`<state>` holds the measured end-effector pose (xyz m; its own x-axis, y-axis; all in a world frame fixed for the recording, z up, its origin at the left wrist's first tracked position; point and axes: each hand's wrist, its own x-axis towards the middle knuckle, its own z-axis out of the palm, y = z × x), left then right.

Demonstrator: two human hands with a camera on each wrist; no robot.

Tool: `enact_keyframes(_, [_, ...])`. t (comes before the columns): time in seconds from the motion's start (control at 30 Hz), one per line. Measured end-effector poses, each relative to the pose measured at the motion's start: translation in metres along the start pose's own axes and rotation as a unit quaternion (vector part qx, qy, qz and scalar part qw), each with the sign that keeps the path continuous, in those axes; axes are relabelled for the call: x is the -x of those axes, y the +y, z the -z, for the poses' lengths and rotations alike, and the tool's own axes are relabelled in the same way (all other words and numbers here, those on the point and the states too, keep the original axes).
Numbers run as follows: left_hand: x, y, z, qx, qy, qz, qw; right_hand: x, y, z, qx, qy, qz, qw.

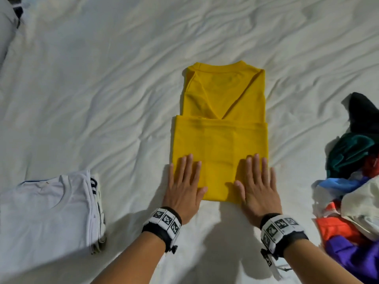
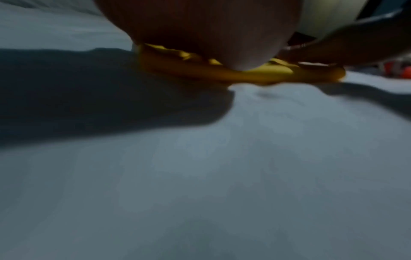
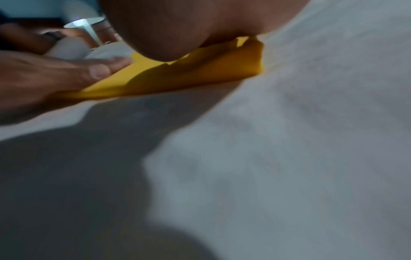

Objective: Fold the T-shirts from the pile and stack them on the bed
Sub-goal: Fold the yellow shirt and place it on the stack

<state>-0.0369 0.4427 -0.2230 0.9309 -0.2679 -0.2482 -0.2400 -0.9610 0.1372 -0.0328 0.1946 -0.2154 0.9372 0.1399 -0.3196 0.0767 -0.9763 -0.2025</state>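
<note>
A yellow T-shirt (image 1: pixel 220 124) lies in the middle of the white bed (image 1: pixel 102 89), sleeves folded in and its lower part folded up over the body. My left hand (image 1: pixel 185 181) lies flat with straight fingers on its near left corner. My right hand (image 1: pixel 259 181) presses flat on the near right corner. The left wrist view shows the yellow fold edge (image 2: pixel 233 73) under my palm. In the right wrist view the yellow fabric (image 3: pixel 177 79) sits beneath the palm, with the left hand (image 3: pixel 55 75) beside it.
A stack of folded white T-shirts (image 1: pixel 47 210) sits at the near left. A pile of unfolded shirts (image 1: pixel 352 181) in black, green, blue, cream, orange and purple lies at the right edge. A grey pillow (image 1: pixel 8 27) is at the far left corner.
</note>
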Motion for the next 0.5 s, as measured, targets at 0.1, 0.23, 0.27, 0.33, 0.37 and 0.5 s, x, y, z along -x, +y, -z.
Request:
enact_keyframes(0.1, [0.025,-0.015,-0.011,-0.021,-0.023,-0.007,0.999,0.024,0.003,-0.013,0.042,-0.04,0.071,0.996])
enact_keyframes(0.23, [0.039,-0.033,-0.004,-0.066,-0.042,-0.008,0.997,0.04,0.016,-0.011,0.065,-0.038,0.057,0.996])
enact_keyframes(0.27, [0.039,-0.036,0.001,-0.095,-0.052,-0.021,0.994,0.041,0.016,-0.008,0.078,-0.026,0.067,0.994])
enact_keyframes(0.33, [0.037,-0.036,0.013,-0.16,-0.064,-0.049,0.984,0.041,0.015,-0.003,0.099,-0.016,0.082,0.992])
enact_keyframes(0.37, [0.035,-0.035,0.018,-0.185,-0.066,-0.068,0.978,0.04,0.014,-0.001,0.103,-0.018,0.086,0.991])
enact_keyframes(0.5, [0.024,-0.025,0.028,-0.272,-0.104,-0.082,0.953,0.034,0.006,0.008,0.128,-0.062,0.082,0.986])
